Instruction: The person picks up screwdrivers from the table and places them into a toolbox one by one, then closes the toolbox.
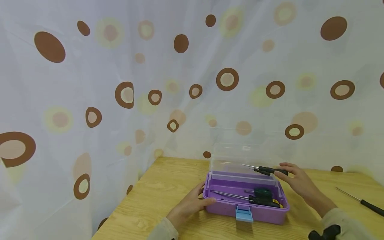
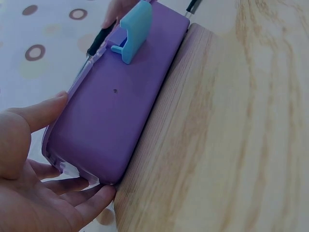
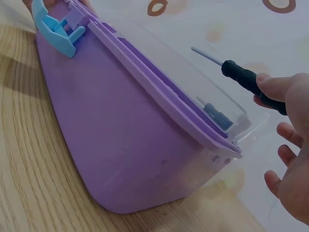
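A purple toolbox (image 1: 216, 207) stands on the wooden table, its clear lid (image 1: 231, 155) raised at the back and its light-blue latch (image 1: 244, 215) hanging at the front. My left hand (image 1: 192, 202) grips the box's left end, thumb on the front rim and fingers round the side. Above the box's right rear corner, my right hand (image 1: 300, 183) pinches a black-handled screwdriver (image 3: 244, 79) between thumb and fingers, shank pointing left. A similar dark shape below it looks like its reflection in the lid. Inside lie a long black-handled screwdriver (image 1: 258, 200) and a stubby green-handled screwdriver (image 1: 263, 192).
Another black-handled screwdriver (image 1: 372, 207) lies on the table (image 1: 144, 206) at the far right. A bit of yellow (image 1: 277, 202) shows at the box's right end. Behind the table hangs a white curtain (image 1: 168, 73) with brown circles.
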`<move>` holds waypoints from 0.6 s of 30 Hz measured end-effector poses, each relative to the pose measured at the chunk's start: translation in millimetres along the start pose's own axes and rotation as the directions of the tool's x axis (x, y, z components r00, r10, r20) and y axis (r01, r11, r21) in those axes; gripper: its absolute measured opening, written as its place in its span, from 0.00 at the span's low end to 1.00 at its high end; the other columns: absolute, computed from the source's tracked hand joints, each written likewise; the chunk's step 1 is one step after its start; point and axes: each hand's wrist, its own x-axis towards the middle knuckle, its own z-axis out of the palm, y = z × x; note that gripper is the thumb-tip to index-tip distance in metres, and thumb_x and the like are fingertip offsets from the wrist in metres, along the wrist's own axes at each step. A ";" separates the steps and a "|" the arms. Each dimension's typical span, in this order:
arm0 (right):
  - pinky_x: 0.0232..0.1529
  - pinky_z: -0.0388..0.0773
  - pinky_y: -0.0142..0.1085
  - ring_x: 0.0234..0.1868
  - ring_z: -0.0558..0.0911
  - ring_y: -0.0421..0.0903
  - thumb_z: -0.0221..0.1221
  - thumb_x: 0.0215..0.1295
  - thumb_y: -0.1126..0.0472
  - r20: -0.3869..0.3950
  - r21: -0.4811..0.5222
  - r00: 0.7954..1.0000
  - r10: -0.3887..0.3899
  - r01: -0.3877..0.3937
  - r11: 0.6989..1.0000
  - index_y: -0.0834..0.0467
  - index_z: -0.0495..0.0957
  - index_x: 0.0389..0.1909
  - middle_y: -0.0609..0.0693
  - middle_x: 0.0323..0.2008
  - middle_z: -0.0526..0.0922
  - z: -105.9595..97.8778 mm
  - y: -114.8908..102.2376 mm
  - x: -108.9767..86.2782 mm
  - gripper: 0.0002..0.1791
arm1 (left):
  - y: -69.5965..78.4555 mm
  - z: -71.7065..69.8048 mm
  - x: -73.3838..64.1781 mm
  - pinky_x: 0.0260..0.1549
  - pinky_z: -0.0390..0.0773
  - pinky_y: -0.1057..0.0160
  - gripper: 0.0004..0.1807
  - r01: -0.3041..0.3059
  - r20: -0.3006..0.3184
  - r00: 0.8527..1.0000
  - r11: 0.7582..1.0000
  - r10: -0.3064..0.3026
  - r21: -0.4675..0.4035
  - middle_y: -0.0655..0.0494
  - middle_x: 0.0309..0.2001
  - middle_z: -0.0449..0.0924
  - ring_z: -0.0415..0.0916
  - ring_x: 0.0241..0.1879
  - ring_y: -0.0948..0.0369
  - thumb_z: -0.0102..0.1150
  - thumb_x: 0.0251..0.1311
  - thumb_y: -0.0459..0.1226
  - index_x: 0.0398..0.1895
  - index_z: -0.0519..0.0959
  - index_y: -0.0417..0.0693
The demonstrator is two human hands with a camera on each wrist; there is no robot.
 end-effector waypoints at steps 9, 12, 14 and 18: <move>0.62 0.52 0.79 0.73 0.48 0.79 0.59 0.77 0.46 -0.013 0.004 1.000 -0.004 0.004 1.000 0.73 0.73 0.64 0.73 0.76 0.51 13.6 -2.2 11.1 0.33 | 0.3 1.2 1.6 0.61 0.72 0.36 0.47 0.001 -0.009 1.000 1.000 -0.001 0.020 0.36 0.76 0.58 0.63 0.70 0.40 0.72 0.64 0.37 0.82 0.56 0.48; 0.61 0.53 0.79 0.72 0.48 0.80 0.59 0.77 0.47 -0.008 -0.004 1.000 -0.007 0.007 1.000 0.72 0.74 0.63 0.73 0.76 0.50 15.9 -3.4 14.5 0.32 | 0.6 1.4 1.3 0.61 0.73 0.37 0.47 0.000 -0.010 1.000 1.000 0.001 0.020 0.36 0.76 0.58 0.63 0.70 0.40 0.72 0.64 0.36 0.82 0.56 0.48; 0.60 0.54 0.79 0.72 0.49 0.80 0.59 0.77 0.48 -0.002 -0.012 1.000 -0.006 0.006 1.000 0.71 0.75 0.63 0.73 0.75 0.50 17.5 -6.5 15.8 0.30 | 0.5 1.5 1.5 0.61 0.72 0.36 0.47 0.000 -0.010 1.000 1.000 0.000 0.023 0.36 0.76 0.58 0.62 0.70 0.40 0.72 0.64 0.36 0.82 0.56 0.47; 0.61 0.54 0.79 0.72 0.47 0.81 0.60 0.77 0.48 0.006 -0.012 1.000 -0.003 0.003 1.000 0.71 0.76 0.62 0.74 0.76 0.47 19.3 -6.9 18.7 0.29 | 0.6 1.8 1.8 0.61 0.71 0.34 0.47 0.003 -0.012 1.000 0.999 -0.003 0.032 0.36 0.76 0.59 0.62 0.70 0.39 0.72 0.64 0.37 0.82 0.57 0.47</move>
